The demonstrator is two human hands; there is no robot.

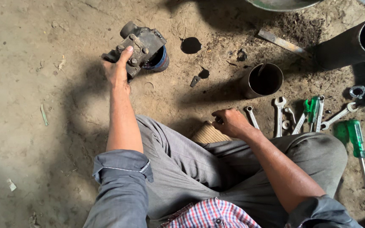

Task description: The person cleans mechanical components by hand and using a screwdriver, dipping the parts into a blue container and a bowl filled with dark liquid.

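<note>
Left hand [117, 69]: gripping the dark, greasy cast-metal housing with bolts [142, 47], upper left of centre, which is resting on the dirt floor [30, 84].
Right hand [230, 122]: curling its fingers around the end of a small silver spanner [251, 116] lying at centre; how firmly, I cannot tell.
Nearby tools: a row of silver wrenches [279, 114] and a green-handled screwdriver [355, 137] are lying at right.
Open black metal cylinder [263, 80]: standing above the wrenches.

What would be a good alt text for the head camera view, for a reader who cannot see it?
A person sitting on a dirt floor holds a greasy black metal part with the left hand, while the right hand rests closed near a row of wrenches. A green-handled screwdriver and a dark metal cup lie nearby.
</note>
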